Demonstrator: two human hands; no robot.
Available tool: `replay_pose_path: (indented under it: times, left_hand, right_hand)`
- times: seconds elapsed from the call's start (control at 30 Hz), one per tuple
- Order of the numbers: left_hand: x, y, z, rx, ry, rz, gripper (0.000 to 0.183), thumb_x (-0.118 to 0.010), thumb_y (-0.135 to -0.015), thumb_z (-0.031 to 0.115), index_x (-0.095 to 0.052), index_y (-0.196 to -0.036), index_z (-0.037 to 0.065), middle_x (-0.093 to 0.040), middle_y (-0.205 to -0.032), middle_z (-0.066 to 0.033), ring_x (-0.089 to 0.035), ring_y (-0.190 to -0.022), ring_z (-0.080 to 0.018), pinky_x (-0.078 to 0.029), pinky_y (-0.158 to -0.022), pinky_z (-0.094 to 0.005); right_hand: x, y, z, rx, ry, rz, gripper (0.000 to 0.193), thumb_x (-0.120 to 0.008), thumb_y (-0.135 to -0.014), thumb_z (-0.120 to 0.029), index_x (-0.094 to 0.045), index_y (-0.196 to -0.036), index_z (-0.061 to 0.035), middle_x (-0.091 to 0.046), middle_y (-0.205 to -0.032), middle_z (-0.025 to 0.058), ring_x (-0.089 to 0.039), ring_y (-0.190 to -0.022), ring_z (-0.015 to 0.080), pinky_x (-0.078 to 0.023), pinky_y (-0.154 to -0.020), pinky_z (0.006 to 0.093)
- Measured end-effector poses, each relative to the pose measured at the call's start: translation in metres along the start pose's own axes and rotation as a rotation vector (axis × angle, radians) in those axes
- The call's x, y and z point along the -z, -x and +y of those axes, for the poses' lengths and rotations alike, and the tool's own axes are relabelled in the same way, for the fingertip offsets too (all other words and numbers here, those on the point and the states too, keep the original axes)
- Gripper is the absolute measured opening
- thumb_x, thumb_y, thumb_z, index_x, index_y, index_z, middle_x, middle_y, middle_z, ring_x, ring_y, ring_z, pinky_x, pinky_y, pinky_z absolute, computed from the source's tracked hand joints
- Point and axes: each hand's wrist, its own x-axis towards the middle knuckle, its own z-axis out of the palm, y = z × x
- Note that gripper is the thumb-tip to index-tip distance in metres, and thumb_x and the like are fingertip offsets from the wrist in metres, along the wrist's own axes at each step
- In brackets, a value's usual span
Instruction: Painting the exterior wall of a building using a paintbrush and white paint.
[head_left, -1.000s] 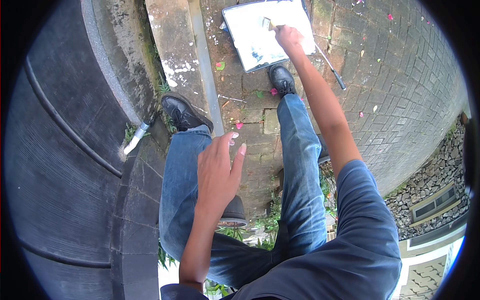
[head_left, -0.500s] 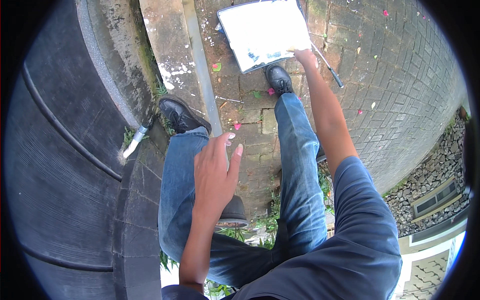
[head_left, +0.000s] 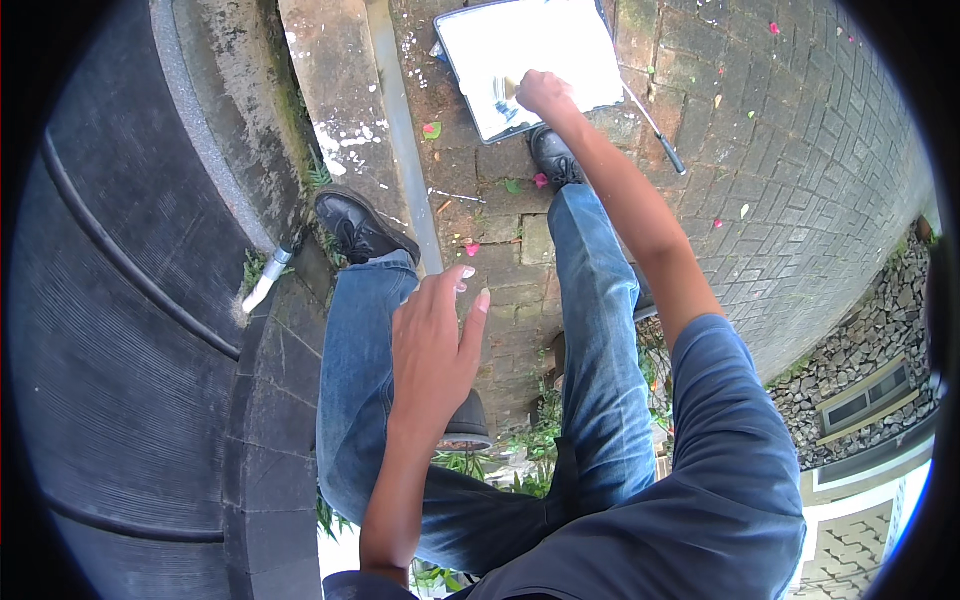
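Observation:
My right hand point(head_left: 547, 93) reaches down over a tray point(head_left: 447, 55) with a dark rim, whose inside is coated in bright white, seemingly paint. Its fingers are closed around what looks like a paintbrush point(head_left: 507, 88), mostly hidden by the hand and the glare. Bluish-dark smears show through the white at the tray's near side. Over my left knee, my left hand point(head_left: 432, 335) hangs with its fingers apart and nothing in it. A thin metal rod with a black grip point(head_left: 674, 158) lies on the bricks along the tray's right side.
My black shoes point(head_left: 357, 225) stand on either side of a pale strip point(head_left: 405, 140) in the brick paving point(head_left: 760, 140). A dark ridged surface point(head_left: 130, 350) with a white pipe end point(head_left: 262, 283) fills the left. A dark pot point(head_left: 468, 425) stands behind my legs.
My right hand has moved left from the tray's right edge to over its near middle, carrying the brush along. My left hand has barely shifted.

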Motion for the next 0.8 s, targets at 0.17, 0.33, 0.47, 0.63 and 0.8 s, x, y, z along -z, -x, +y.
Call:
replay_pose_path:
  times: [0.17,0.33,0.47,0.63,0.8]
  left_hand:
    - [-0.001,-0.006,0.008,-0.023,0.031,0.010,0.031,-0.049,-0.090,0.025,-0.049,-0.112,0.003,-0.055,-0.100,-0.0132,-0.053,-0.095,-0.0301,-0.037,-0.083,-0.0402]
    - [0.004,-0.004,0.006,0.020,0.007,-0.015,0.031,-0.049,-0.091,0.025,-0.049,-0.113,0.003,-0.056,-0.104,-0.0135,-0.053,-0.097,-0.0301,-0.037,-0.085,-0.0392]
    - [0.007,-0.003,0.007,0.038,0.017,-0.035,0.032,-0.049,-0.091,0.025,-0.050,-0.114,0.003,-0.057,-0.109,-0.0138,-0.054,-0.100,-0.0306,-0.038,-0.088,-0.0380]
    - [0.001,-0.005,0.011,-0.005,0.045,-0.032,0.032,-0.049,-0.091,0.025,-0.050,-0.113,0.002,-0.057,-0.107,-0.0141,-0.054,-0.098,-0.0307,-0.038,-0.087,-0.0381]
    - [0.005,-0.002,0.001,0.037,0.045,-0.054,0.032,-0.050,-0.091,0.025,-0.050,-0.112,0.002,-0.057,-0.106,-0.0144,-0.054,-0.096,-0.0309,-0.038,-0.086,-0.0388]
  right_hand:
    - [0.015,-0.031,0.057,-0.116,-0.061,0.138,0.026,-0.057,-0.080,-0.025,-0.068,-0.097,-0.0094,-0.065,-0.097,0.0201,-0.063,-0.093,0.0343,-0.048,-0.082,0.0409]
    - [0.021,-0.053,0.093,-0.269,0.185,0.109,0.041,-0.047,-0.085,-0.037,-0.063,-0.109,-0.0077,-0.061,-0.110,0.0189,-0.059,-0.105,0.0310,-0.045,-0.087,0.0385]
    - [0.013,-0.057,0.110,-0.272,0.081,0.180,0.049,-0.031,-0.087,-0.037,-0.064,-0.103,-0.0035,-0.062,-0.102,0.0212,-0.061,-0.096,0.0332,-0.046,-0.082,0.0404]
    - [-0.033,-0.024,0.100,0.104,0.150,0.418,0.037,-0.036,-0.087,-0.026,-0.065,-0.092,-0.0035,-0.064,-0.089,0.0203,-0.063,-0.085,0.0350,-0.047,-0.075,0.0445]
    - [-0.028,0.016,0.026,0.068,0.051,0.113,0.024,-0.050,-0.084,-0.023,-0.066,-0.090,-0.0065,-0.064,-0.087,0.0199,-0.064,-0.084,0.0329,-0.049,-0.073,0.0420]
